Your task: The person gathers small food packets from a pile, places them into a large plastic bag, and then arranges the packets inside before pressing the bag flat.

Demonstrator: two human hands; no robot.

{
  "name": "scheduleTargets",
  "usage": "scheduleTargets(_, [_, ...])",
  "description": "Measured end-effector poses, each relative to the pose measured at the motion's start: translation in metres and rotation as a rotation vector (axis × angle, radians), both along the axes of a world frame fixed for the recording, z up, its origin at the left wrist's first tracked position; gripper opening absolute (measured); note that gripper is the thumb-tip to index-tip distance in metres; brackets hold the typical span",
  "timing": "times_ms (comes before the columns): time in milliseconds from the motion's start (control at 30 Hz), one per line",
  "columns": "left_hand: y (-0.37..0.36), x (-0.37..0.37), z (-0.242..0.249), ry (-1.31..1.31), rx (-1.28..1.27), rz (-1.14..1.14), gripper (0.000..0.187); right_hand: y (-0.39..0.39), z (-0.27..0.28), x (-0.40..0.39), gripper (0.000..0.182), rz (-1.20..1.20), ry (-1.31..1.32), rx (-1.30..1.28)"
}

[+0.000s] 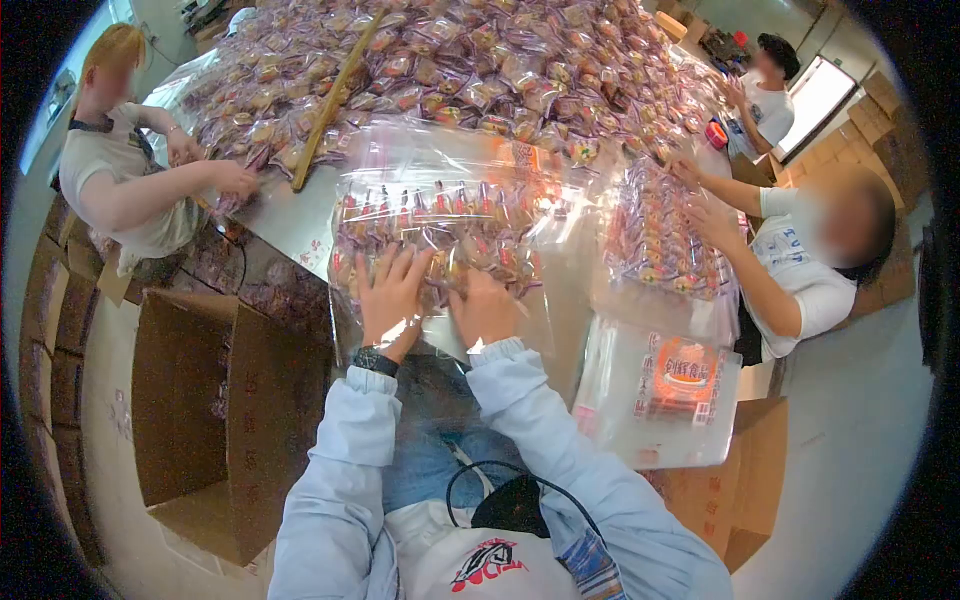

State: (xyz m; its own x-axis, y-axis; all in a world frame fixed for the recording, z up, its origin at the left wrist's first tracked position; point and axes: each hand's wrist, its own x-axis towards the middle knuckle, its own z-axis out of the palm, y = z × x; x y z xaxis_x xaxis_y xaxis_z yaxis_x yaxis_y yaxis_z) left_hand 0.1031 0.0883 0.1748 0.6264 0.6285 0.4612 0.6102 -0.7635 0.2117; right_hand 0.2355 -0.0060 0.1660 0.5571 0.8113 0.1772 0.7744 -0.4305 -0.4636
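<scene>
In front of me a large clear plastic bag (410,150) lies at the table's near edge, with rows of small wrapped snack packets (440,205) in it or under its film; glare hides which. My left hand (392,305) rests on the nearest packets, its fingers spread. Beside it, my right hand (487,312) presses on the same row, thumb apart and fingers bent, their tips partly hidden among the packets. Neither hand visibly grips anything. To the right lies a stack of flat printed plastic bags (650,390) with an orange label.
A big heap of wrapped packets (500,60) covers the table, a wooden strip (338,100) across it. Open cardboard boxes stand at left (235,420) and right (755,480). One person at right handles another packet-filled bag (660,230); others work at left and far right.
</scene>
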Motion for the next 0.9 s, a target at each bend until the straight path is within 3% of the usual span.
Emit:
scheduleTargets(100, [-0.001,0.001,-0.004,0.02,0.006,0.005,0.06,0.003,-0.018,0.005,0.034,-0.058,0.005,0.134])
scheduleTargets(233, [-0.008,0.006,0.0,0.026,0.032,0.008,0.056,-0.002,0.008,0.001,0.022,-0.034,-0.107,0.261])
scheduleTargets(367, [-0.011,0.011,-0.001,0.037,0.077,0.024,0.059,-0.001,0.011,0.009,0.037,0.11,-0.214,0.545])
scheduleTargets(467, [-0.019,0.015,0.009,0.078,0.083,0.039,0.061,-0.005,0.026,0.004,0.05,0.065,-0.152,0.428])
scheduleTargets(567, [-0.025,0.019,0.02,0.145,0.082,0.041,0.062,-0.01,0.022,0.005,0.058,0.084,-0.146,0.475])
scheduleTargets(667, [-0.018,0.022,0.012,0.072,0.054,-0.022,0.064,-0.013,0.03,0.011,0.057,0.047,0.034,0.102])
scheduleTargets(733, [-0.014,0.023,0.007,0.045,0.085,-0.059,0.067,-0.015,0.032,0.009,0.059,0.035,-0.084,0.172])
scheduleTargets(900, [-0.02,0.028,0.0,0.128,0.153,-0.047,0.052,-0.015,0.026,0.008,0.06,0.093,-0.216,0.358])
